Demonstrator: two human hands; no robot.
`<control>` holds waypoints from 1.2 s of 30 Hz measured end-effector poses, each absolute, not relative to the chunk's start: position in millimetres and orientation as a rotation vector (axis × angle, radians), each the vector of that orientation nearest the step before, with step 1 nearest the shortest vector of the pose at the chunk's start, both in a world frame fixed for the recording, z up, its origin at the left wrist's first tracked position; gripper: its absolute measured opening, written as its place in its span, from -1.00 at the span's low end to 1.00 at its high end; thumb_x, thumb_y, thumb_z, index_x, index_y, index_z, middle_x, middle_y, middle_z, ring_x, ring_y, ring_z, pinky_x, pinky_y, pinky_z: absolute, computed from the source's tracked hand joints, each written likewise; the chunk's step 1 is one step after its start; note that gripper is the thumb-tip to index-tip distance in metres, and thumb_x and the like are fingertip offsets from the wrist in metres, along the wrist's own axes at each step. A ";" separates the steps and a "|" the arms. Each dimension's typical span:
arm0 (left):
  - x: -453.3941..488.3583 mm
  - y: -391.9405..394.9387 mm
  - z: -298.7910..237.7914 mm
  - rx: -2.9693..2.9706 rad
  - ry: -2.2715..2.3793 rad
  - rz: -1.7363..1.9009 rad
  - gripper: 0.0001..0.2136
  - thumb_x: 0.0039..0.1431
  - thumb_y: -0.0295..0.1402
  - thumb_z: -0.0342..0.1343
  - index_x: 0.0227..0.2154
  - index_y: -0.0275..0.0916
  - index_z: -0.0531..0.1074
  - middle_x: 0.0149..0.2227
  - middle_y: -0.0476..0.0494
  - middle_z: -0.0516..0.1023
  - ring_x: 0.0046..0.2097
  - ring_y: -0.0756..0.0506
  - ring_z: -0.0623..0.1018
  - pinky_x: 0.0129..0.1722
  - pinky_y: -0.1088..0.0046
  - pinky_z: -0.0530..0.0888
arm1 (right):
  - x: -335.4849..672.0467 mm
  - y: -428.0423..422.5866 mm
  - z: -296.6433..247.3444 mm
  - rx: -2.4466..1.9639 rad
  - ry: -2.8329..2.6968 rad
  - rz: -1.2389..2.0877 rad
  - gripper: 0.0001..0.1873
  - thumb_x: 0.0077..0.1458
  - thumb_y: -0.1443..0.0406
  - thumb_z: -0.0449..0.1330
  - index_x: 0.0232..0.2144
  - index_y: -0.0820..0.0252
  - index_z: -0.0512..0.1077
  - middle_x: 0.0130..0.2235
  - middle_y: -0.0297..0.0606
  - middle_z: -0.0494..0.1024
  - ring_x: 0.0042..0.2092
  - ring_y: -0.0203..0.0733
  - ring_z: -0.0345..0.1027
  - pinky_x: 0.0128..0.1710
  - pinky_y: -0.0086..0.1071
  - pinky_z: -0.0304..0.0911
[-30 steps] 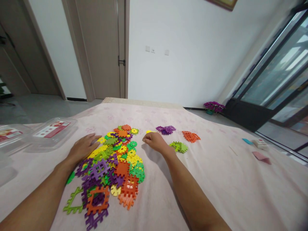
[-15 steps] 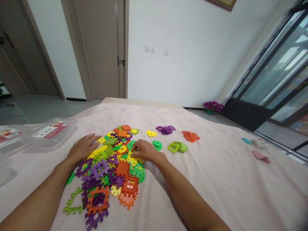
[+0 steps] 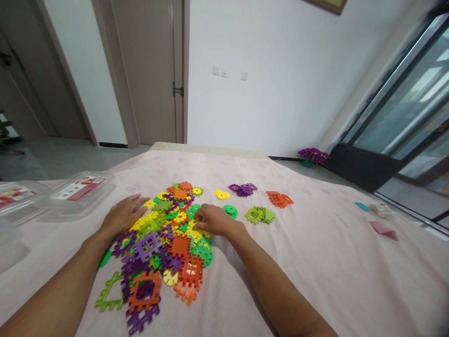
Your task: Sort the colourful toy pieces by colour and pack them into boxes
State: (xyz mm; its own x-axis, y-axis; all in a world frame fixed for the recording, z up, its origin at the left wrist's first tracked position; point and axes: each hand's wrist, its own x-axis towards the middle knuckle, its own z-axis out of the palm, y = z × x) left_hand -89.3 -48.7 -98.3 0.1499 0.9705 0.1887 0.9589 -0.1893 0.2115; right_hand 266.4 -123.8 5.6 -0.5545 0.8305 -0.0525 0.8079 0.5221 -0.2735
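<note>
A heap of flat plastic interlocking building pieces [image 3: 147, 245], notched squares and round discs in several colours, lies on the pink cloth in front of me. My left hand [image 3: 122, 214] rests along the heap's left side, fingers stretched out beside yellow pieces [image 3: 143, 219]. On the right side of the heap, my right hand [image 3: 213, 220] has its fingers bent and drawn together over yellow discs [image 3: 194, 230]. Whatever is between those fingertips is hidden. Close beyond the right hand sits a small group of green discs [image 3: 230, 211].
Separate small piles are yellow [image 3: 222, 194], purple [image 3: 243, 189], orange [image 3: 279, 199] and light green [image 3: 259, 215]. Clear plastic containers [image 3: 82, 194] stand at the left. A white box [image 3: 382, 210], a pink item [image 3: 384, 230] and a blue item [image 3: 362, 206] lie far right.
The whole view has shifted slightly, with everything a little further right. Both hands keep nearly the same places at the heap, and the piles look the same.
</note>
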 end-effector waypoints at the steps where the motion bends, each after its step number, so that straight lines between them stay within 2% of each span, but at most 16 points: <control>1: -89.5 -48.6 -98.4 2.351 1.977 0.438 -0.41 0.30 0.03 -0.22 0.24 -0.10 0.41 0.33 -0.22 0.35 0.31 -0.24 0.37 0.29 0.17 0.27 | 267.2 -123.1 5.1 -1.419 -2.680 0.403 -0.72 0.15 0.16 0.33 -0.12 0.17 0.59 -0.13 -0.20 0.58 -0.19 -0.18 0.40 -0.34 -0.42 0.09; 7: -89.5 -49.1 -98.0 2.353 1.965 0.444 -0.41 0.31 0.03 -0.23 0.23 -0.10 0.41 0.33 -0.24 0.34 0.31 -0.25 0.37 0.28 0.16 0.28 | 275.7 -118.0 0.8 -1.357 -2.681 0.500 -0.65 0.09 0.24 0.33 -0.04 0.13 0.58 -0.21 -0.27 0.61 -0.25 -0.21 0.41 -0.34 -0.43 0.13; 13: -88.4 -49.8 -96.7 2.356 1.964 0.455 -0.42 0.31 0.02 -0.22 0.22 -0.10 0.43 0.32 -0.25 0.36 0.29 -0.26 0.39 0.27 0.15 0.29 | 278.2 -122.2 5.2 -1.268 -2.772 0.485 -0.62 0.07 0.24 0.36 -0.03 0.16 0.56 -0.17 -0.24 0.57 -0.20 -0.20 0.38 -0.30 -0.43 0.14; 17: -88.1 -50.0 -95.9 2.365 1.975 0.454 -0.41 0.30 0.02 -0.21 0.22 -0.09 0.43 0.32 -0.21 0.37 0.29 -0.23 0.40 0.27 0.20 0.30 | 277.6 -122.9 5.5 -1.246 -2.803 0.417 -0.84 0.17 0.26 0.24 -0.22 0.18 0.57 -0.24 -0.25 0.58 -0.26 -0.23 0.35 -0.33 -0.43 0.08; 20: -87.4 -50.6 -95.3 2.372 1.969 0.445 -0.39 0.30 0.02 -0.24 0.23 -0.14 0.43 0.31 -0.25 0.37 0.30 -0.24 0.40 0.29 0.20 0.28 | 280.5 -117.9 3.7 -1.300 -2.727 0.355 -0.76 0.23 0.34 0.10 -0.38 0.22 0.55 -0.31 -0.22 0.59 -0.32 -0.25 0.35 -0.32 -0.43 0.08; 22: -86.7 -51.4 -94.5 2.369 1.962 0.444 -0.38 0.30 0.02 -0.25 0.23 -0.16 0.43 0.32 -0.27 0.36 0.30 -0.25 0.40 0.29 0.17 0.28 | 285.2 -112.7 1.8 -1.372 -2.593 0.312 -0.72 0.22 0.39 0.05 -0.40 0.24 0.56 -0.31 -0.20 0.62 -0.31 -0.25 0.38 -0.30 -0.43 0.11; 28: -84.4 -54.1 -91.0 2.352 1.980 0.429 -0.39 0.30 0.01 -0.25 0.23 -0.15 0.42 0.32 -0.26 0.36 0.31 -0.25 0.38 0.29 0.17 0.27 | 308.8 -88.7 -13.8 -1.595 -2.020 0.290 -0.67 0.18 0.41 0.06 -0.16 0.20 0.62 -0.15 -0.21 0.67 -0.14 -0.19 0.51 -0.12 -0.43 0.27; 32: -83.9 -54.9 -89.7 2.345 1.983 0.411 -0.40 0.31 0.01 -0.24 0.24 -0.12 0.41 0.34 -0.24 0.34 0.31 -0.25 0.38 0.29 0.15 0.28 | 322.5 -73.1 -25.6 -1.755 -1.683 0.262 -0.56 0.17 0.41 0.09 0.06 0.25 0.53 -0.06 -0.17 0.65 -0.06 -0.16 0.52 0.00 -0.37 0.32; 34: -84.0 -55.0 -89.7 2.340 1.983 0.424 -0.41 0.31 0.01 -0.22 0.23 -0.10 0.42 0.33 -0.23 0.35 0.30 -0.27 0.38 0.28 0.12 0.29 | 324.4 -70.7 -27.2 -1.783 -1.660 0.219 -0.54 0.15 0.43 0.11 0.10 0.27 0.49 0.01 -0.13 0.62 0.01 -0.14 0.49 0.06 -0.34 0.31; 36: -84.2 -54.9 -90.3 2.338 1.984 0.449 -0.42 0.30 0.00 -0.20 0.22 -0.10 0.43 0.32 -0.21 0.37 0.29 -0.28 0.39 0.27 0.11 0.30 | 321.0 -72.9 -26.7 -1.763 -1.741 0.205 -0.58 0.17 0.44 0.10 0.06 0.24 0.52 0.02 -0.13 0.62 0.05 -0.13 0.47 0.11 -0.32 0.29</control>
